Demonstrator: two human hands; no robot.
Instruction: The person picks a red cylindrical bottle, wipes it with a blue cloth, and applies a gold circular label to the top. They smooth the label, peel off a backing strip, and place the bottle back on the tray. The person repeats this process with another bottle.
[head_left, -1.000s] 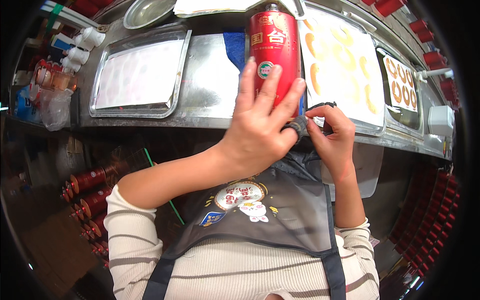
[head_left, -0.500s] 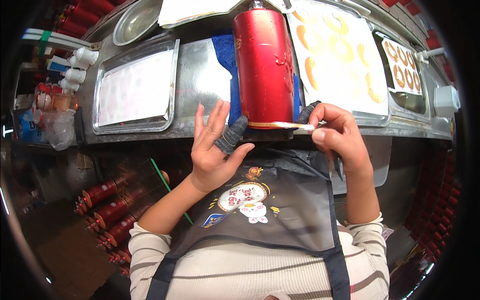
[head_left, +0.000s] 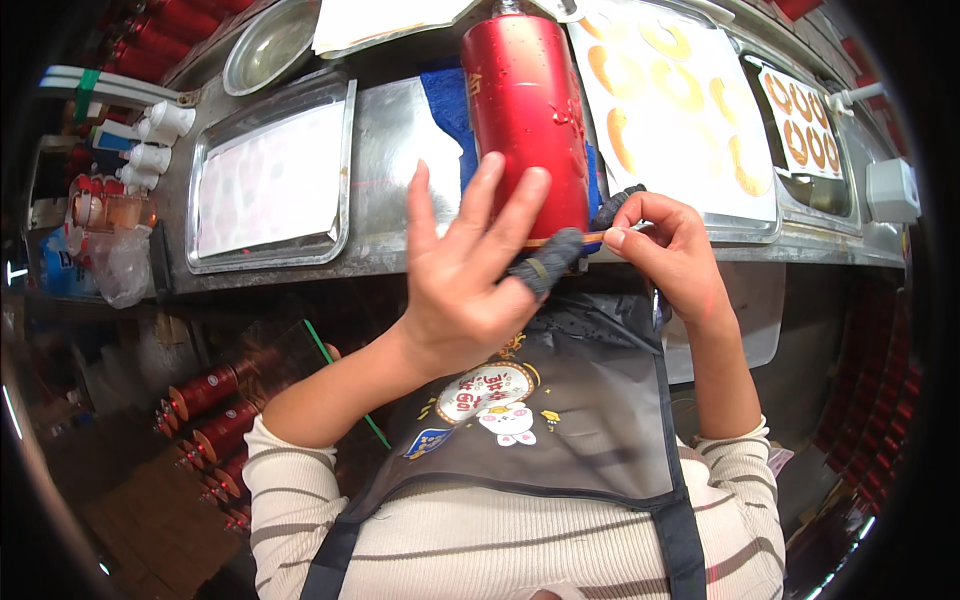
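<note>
Apron fabric, dark and smooth, lies nearest me over a striped knit top. Just beyond it my left hand (head_left: pixel 470 285) is spread, fingers released, its dark-wrapped thumb beside the base of the red cylinder (head_left: pixel 527 115). My right hand (head_left: pixel 672 250) pinches a thin strip (head_left: pixel 585 238) at the cylinder's lower edge. The cylinder stands upright on the steel counter (head_left: pixel 395 150), glossy metal, rigid; I judge it heavy and slippery, best gripped around its middle. Left sits a shallow metal tray (head_left: pixel 270 180); far right, paper sheets bearing golden rings (head_left: pixel 680 90).
</note>
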